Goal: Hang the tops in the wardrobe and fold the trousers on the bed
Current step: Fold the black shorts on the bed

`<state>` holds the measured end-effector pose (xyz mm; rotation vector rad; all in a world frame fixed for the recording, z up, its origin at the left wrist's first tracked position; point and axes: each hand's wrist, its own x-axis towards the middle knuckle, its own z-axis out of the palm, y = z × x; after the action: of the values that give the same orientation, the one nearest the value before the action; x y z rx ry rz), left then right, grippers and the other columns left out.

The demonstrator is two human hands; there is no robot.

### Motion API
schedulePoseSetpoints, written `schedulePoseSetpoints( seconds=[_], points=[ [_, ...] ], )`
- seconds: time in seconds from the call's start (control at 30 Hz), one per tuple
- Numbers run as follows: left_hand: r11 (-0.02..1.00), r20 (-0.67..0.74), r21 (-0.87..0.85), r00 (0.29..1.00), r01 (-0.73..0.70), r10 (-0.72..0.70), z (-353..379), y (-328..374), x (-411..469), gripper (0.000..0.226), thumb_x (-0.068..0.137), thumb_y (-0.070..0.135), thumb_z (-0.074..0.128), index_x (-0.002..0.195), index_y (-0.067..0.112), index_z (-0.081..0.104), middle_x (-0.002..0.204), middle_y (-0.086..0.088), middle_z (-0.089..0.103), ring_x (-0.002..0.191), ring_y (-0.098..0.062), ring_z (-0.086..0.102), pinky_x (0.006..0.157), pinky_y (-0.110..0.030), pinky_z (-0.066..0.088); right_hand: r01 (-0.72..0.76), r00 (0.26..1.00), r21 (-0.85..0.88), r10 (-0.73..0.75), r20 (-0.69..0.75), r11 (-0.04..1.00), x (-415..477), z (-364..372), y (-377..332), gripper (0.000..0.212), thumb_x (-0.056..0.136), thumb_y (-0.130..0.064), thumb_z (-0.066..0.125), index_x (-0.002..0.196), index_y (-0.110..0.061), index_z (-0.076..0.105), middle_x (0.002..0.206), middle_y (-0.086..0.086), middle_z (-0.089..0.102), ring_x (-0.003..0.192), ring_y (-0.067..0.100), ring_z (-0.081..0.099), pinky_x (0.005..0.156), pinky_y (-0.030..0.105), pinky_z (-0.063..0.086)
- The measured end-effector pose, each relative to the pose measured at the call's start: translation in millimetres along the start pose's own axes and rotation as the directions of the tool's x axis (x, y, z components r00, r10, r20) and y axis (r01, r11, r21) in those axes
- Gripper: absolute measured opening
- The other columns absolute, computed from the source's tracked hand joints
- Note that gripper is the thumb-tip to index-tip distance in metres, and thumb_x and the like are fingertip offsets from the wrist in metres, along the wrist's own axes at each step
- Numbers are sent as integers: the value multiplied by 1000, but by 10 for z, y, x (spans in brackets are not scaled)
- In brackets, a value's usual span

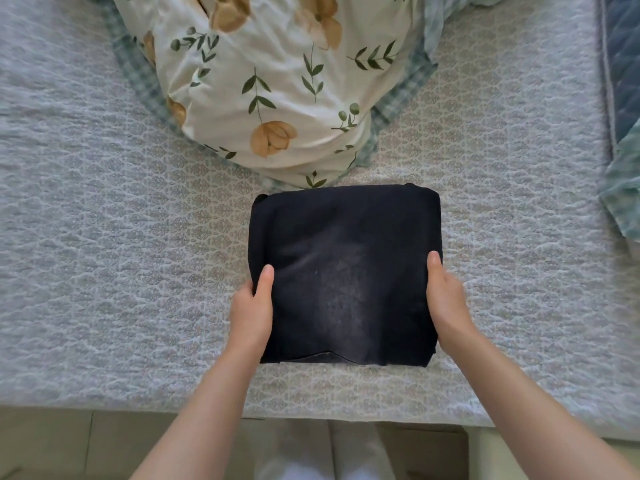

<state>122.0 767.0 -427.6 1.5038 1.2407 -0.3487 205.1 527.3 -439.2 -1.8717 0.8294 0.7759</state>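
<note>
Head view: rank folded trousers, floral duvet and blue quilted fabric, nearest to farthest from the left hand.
1. folded trousers, held by the left hand.
2. floral duvet, just beyond them.
3. blue quilted fabric, far top right.

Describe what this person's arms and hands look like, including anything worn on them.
The left hand and right hand are bare: no gloves, rings or watch show. The left forearm and right forearm are uncovered down to the bottom edge of the picture, with no sleeve in view.
</note>
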Motion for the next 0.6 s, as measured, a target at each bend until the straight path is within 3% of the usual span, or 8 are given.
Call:
schedulePoseSetpoints(
  seconds=[0.1,0.2,0.33,0.5,0.6],
  points=[
    [976,144,-169,983,135,-111,-38,76,-16,45,89,51,63,124,22,59,115,8,66,104,-13,61,92,-33,47,-111,991,74,105,86,991,-41,-6,-122,67,93,-69,30,129,-20,59,122,-4,64,112,21,60,103,43,46],
    [960,224,-228,968,164,-112,-132,66,-63,43,82,43,74,117,20,65,110,4,73,102,-15,67,84,-32,53,-133,984,91,121,130,987,-143,-51,-211,70,91,-72,31,126,-19,60,119,-2,65,109,22,62,97,42,50],
    [928,221,-340,972,153,-79,-278,70,-244,40,81,42,74,115,21,68,106,5,75,103,-17,69,91,-37,54,-34,994,117,21,105,993,-426,-98,-342,49,96,-64,33,95,-27,65,100,-6,68,93,16,64,70,33,51],
    [858,212,-492,976,148,-47,-667,57,-660,54,77,51,67,119,18,69,115,2,73,110,-16,67,103,-41,47,62,990,79,-72,120,995,-909,-72,-575,45,95,-63,35,97,-30,65,103,-5,68,95,15,64,70,33,51],
    [808,148,-576,988,124,-46,-972,5,-884,43,87,52,60,115,21,70,115,4,73,110,-14,67,103,-41,46,107,980,49,-114,164,993,-1244,49,-722,42,96,-62,36,91,-31,64,103,-4,68,96,16,64,74,35,51]
  ],
)
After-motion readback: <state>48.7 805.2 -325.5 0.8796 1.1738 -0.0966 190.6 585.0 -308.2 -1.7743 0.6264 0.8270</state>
